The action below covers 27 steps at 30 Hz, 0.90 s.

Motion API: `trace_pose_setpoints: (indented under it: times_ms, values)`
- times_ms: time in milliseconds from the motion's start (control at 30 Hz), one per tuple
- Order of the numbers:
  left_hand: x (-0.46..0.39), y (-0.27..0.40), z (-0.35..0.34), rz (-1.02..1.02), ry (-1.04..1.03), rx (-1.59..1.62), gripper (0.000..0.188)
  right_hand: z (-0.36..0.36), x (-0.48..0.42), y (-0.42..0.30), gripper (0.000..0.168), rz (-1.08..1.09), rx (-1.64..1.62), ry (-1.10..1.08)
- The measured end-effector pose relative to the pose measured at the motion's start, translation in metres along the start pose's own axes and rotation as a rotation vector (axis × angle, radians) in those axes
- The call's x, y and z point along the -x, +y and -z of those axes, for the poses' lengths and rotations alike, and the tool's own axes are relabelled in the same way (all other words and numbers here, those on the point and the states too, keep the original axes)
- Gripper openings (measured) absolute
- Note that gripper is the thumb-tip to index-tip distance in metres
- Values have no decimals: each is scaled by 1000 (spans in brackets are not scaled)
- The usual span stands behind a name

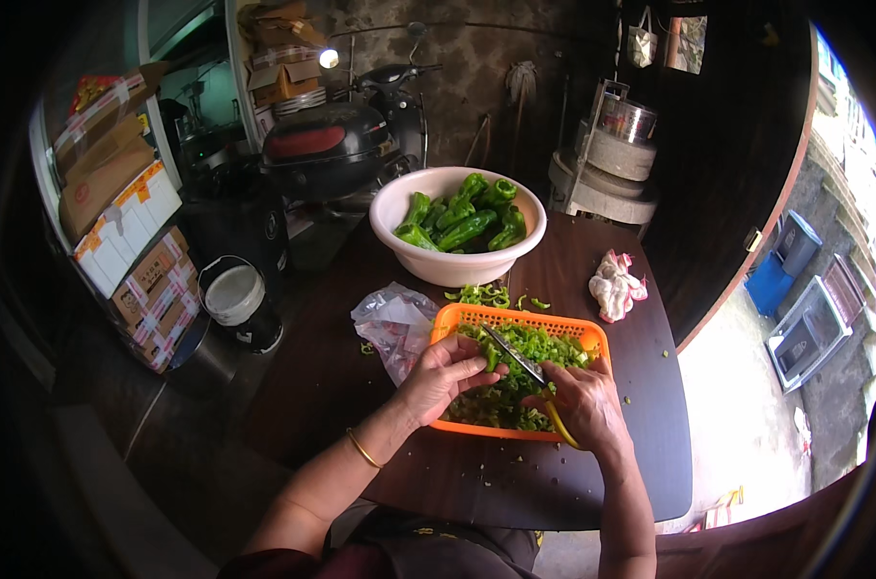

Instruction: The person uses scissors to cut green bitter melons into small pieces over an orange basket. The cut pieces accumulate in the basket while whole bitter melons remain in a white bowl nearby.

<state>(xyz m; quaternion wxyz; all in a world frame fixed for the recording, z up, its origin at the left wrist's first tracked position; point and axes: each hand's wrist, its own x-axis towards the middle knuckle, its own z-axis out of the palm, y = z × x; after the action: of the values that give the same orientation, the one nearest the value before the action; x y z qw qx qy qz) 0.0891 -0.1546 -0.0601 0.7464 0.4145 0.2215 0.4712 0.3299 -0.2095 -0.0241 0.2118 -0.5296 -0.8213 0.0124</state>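
In my left hand (pixel 448 376) is a piece of green pepper (pixel 493 356), pinched between thumb and fingers. My right hand (pixel 584 399) grips a pair of scissors (pixel 514 351) with yellow handles, its blades reaching left to the pepper piece. Both hands are over an orange plastic basket (pixel 524 311) with perforated sides. Chopped green pepper (pixel 553 346) covers the basket's bottom. Just beyond the basket stands a pale plastic basin (pixel 456 266) holding several whole green peppers (pixel 467 228).
A clear plastic bag (pixel 394 318) lies left of the basket on the dark wooden table (pixel 524 485). Pepper scraps (pixel 481 294) are strewn beside the basin. A crumpled white cloth (pixel 616 286) rests at the right. Behind the table are a scooter (pixel 329 145) and stacked cardboard boxes (pixel 155 289).
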Motion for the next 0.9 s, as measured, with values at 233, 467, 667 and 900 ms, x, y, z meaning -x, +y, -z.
trace_pose_setpoints:
  times_ms: [233, 467, 667, 900]
  values:
    - [-1, -4, 2, -41, 26, 49, 13, -3, -3, -4, 56, 60, 58, 134]
    - [0, -4, 0, 17, 2, 83, 17, -3, -2, -6, 54, 10, 0, 65]
    - [0, 3, 11, 127, -13, 114, 18, 0, -2, -5, 49, 20, 19, 10]
    - [0, 3, 2, -32, 59, 15, 10, -3, -1, -1, 55, 13, 18, 89]
